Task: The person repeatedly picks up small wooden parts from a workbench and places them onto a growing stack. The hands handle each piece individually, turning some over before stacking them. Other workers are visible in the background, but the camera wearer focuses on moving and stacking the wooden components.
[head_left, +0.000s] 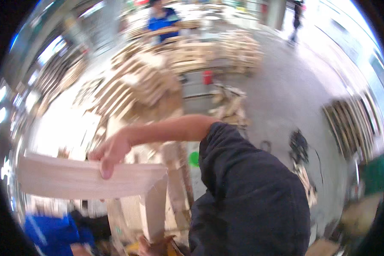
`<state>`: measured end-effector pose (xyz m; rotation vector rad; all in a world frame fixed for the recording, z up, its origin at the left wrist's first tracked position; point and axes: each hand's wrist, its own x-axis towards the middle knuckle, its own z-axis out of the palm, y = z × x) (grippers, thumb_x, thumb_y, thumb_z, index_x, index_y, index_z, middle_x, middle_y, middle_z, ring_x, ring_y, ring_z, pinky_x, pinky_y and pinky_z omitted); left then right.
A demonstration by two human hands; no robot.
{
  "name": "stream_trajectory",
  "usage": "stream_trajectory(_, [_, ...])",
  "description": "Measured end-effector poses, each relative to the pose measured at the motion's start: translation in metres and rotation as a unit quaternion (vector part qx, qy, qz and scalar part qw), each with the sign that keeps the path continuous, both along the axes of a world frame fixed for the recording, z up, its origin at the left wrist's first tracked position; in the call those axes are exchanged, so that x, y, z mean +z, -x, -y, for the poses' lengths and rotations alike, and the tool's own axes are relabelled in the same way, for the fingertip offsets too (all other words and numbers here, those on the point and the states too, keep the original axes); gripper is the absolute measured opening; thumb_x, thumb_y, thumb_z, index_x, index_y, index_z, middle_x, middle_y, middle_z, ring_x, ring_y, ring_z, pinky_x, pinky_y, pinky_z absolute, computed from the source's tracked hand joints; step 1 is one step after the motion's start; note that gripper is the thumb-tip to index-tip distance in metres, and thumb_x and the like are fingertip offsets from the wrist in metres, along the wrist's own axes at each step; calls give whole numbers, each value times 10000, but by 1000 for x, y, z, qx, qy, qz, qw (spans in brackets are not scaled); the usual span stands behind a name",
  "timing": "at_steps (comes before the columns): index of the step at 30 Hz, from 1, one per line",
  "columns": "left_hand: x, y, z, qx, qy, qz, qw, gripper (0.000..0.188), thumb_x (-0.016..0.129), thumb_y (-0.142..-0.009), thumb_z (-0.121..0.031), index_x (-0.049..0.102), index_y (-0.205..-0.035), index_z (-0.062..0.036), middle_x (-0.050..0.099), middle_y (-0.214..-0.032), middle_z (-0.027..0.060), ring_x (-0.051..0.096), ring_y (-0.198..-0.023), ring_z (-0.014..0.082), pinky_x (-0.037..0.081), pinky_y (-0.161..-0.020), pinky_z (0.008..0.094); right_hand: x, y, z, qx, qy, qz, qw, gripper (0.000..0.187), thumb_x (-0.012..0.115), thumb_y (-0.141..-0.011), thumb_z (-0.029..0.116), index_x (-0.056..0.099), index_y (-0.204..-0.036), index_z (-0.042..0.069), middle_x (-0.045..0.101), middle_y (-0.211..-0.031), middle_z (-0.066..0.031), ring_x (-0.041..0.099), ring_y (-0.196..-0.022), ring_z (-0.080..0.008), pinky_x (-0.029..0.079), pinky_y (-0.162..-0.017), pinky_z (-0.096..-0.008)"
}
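My right arm, in a dark short sleeve, reaches across to the left. At its end my right hand point(115, 151) grips the upper edge of a long pale wooden board point(72, 177), thumb over the near face. A shorter wooden board point(153, 209) runs down from the long one's right end, the two meeting at a corner. Low in the picture my left hand point(151, 246) is closed around the short board's lower end, partly cut off by the lower edge. Beside it shows a small yellow-orange thing, too blurred to name.
Stacked wooden pieces point(132, 85) stand ahead, with a co-worker in blue point(162, 23) behind them. Another person's blue clothing point(51, 234) shows at lower left. Wood scraps point(228, 102) lie on the grey floor point(281, 94). Slatted panels point(352, 123) lean at right, near a dark cable point(320, 164).
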<state>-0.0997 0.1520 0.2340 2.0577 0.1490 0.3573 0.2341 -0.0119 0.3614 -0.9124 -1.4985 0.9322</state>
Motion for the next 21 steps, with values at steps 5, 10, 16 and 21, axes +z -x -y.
stream_trajectory(5, [-38, -46, 77, 83, 325, -267, 903, 505, 705, -783, -258, 555, -1228, -72, 596, -1116, 189, 576, -1045, 287, 534, -786, 436, -56, -20, 159, -241, 87, -46, 965, 569, 724, -828, 373, 625, -1108, -112, 703, -995, -139, 665, -859, -193, 534, -766, -327])
stream_trajectory(10, [-111, -90, 73, 22, -22, -98, 995, 475, 862, -658, -98, 591, -1023, 40, 643, -844, 155, 636, -795, 273, 529, -713, 395, -132, -15, 143, -570, 200, 258, 754, 627, 812, -707, 492, 636, -1001, -33, 663, -785, -155, 647, -693, -234, 536, -647, -340])
stream_trajectory(16, [-152, -107, 96, 47, -258, -107, 959, 403, 793, -735, -309, 623, -952, -15, 619, -802, 161, 602, -731, 369, 472, -639, 442, -204, -4, 128, -689, 137, 155, 695, 612, 873, -643, 271, 608, -1134, 20, 643, -1026, -125, 617, -949, -271, 478, -851, -357])
stream_trajectory(21, [-178, -119, 101, 79, -293, -163, 939, 387, 801, -688, -225, 577, -963, -69, 568, -1022, 138, 496, -1048, 356, 391, -880, 469, -221, -27, 113, -635, 154, 273, 706, 679, 876, -642, 301, 572, -1180, 19, 563, -1168, -155, 518, -1113, -312, 396, -977, -408])
